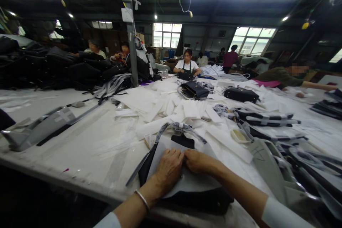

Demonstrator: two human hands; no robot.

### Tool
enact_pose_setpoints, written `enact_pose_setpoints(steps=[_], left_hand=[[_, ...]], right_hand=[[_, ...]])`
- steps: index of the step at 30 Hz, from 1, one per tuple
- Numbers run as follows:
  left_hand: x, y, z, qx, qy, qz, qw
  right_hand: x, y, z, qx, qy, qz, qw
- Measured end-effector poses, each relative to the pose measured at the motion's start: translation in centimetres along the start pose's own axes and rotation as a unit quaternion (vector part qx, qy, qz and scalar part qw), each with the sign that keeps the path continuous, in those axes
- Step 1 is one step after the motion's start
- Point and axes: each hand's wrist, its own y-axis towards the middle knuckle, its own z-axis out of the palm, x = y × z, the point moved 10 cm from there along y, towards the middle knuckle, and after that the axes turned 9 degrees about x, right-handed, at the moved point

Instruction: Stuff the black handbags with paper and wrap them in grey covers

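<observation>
A black handbag [199,199] lies near the front edge of the white table [80,142], mostly covered by a white wrapping sheet [187,181]. My left hand [169,171] rests on the sheet with its fingers curled down onto it. My right hand [198,161] lies beside it, fingers bent and pressed to the sheet, touching the left hand's fingertips. A wrapped strap [179,127] arcs just beyond the hands. A silver bangle [142,199] circles my left wrist.
Several loose white sheets [171,108] cover the table's middle. Other black bags [196,89] [241,94] sit farther back. Wrapped straps [269,117] pile at the right. A pole [131,42] rises at left-centre, dark bags [61,66] heaped beside it. Several people work at the far side.
</observation>
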Motion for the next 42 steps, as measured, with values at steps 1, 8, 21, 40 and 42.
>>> enact_pose_setpoints(steps=[1, 8, 21, 40, 42], left_hand=[[-0.1, 0.0, -0.2, -0.004, 0.003, 0.002, 1.0], [1.4, -0.1, -0.7, -0.066, -0.008, -0.058, 0.996], [3.0, 0.1, -1.2, -0.065, -0.015, -0.122, 0.99], [3.2, 0.5, -0.6, -0.069, -0.027, -0.1, 0.992], [3.2, 0.5, -0.6, -0.062, -0.032, -0.096, 0.993]], right_hand=[[0.1, 0.2, -0.4, 0.002, -0.006, 0.004, 1.0], [-0.8, -1.5, -0.3, -0.094, -0.041, 0.071, 0.992], [-2.4, -2.5, -0.6, -0.183, -0.084, 0.109, 0.973], [-6.2, -2.4, 0.2, -0.272, 0.043, 0.196, 0.941], [-6.8, -2.3, 0.1, -0.28, 0.084, 0.186, 0.938]])
